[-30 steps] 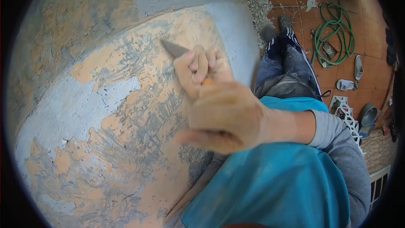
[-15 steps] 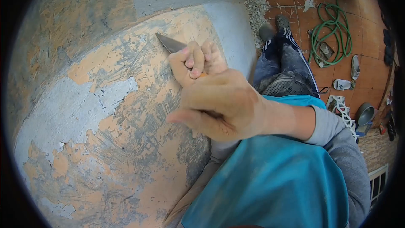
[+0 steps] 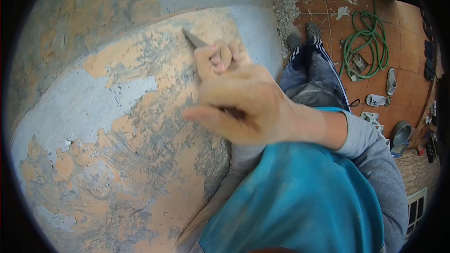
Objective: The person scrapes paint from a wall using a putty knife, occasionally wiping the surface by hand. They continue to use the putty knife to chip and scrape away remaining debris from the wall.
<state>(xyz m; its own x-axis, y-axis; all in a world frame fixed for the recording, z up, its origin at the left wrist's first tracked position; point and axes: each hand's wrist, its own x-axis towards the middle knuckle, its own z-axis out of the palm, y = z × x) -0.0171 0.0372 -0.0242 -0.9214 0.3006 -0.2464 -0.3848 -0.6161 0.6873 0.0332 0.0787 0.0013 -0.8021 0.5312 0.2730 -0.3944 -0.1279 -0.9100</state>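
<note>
A scraper (image 3: 192,38) with a thin grey metal blade leans its tip against the patchy wall surface (image 3: 154,145). My left hand (image 3: 220,57) is closed around it just behind the blade, fingers curled. Nearer the camera, my right hand (image 3: 248,105) is a closed fist, its thumb out to the left. A sliver of orange handle shows between the two hands and runs toward the right fist, which hides the rest. Around the blade, the surface shows peach-coloured coating, grey scratches and pale blue-grey patches of paint (image 3: 93,103). Motion slightly blurs the right hand.
Paint flakes (image 3: 291,4) lie on the red tiled floor (image 3: 323,0) along the wall. Farther right are a coiled green hose (image 3: 385,47), loose shoes (image 3: 391,82) and a grey metal pot (image 3: 401,132). My legs (image 3: 323,65) stand beside the wall.
Both hands and the scraper have shifted slightly up; the blade has moved a little right along the surface and appears narrower. The camera view has shifted slightly too.
</note>
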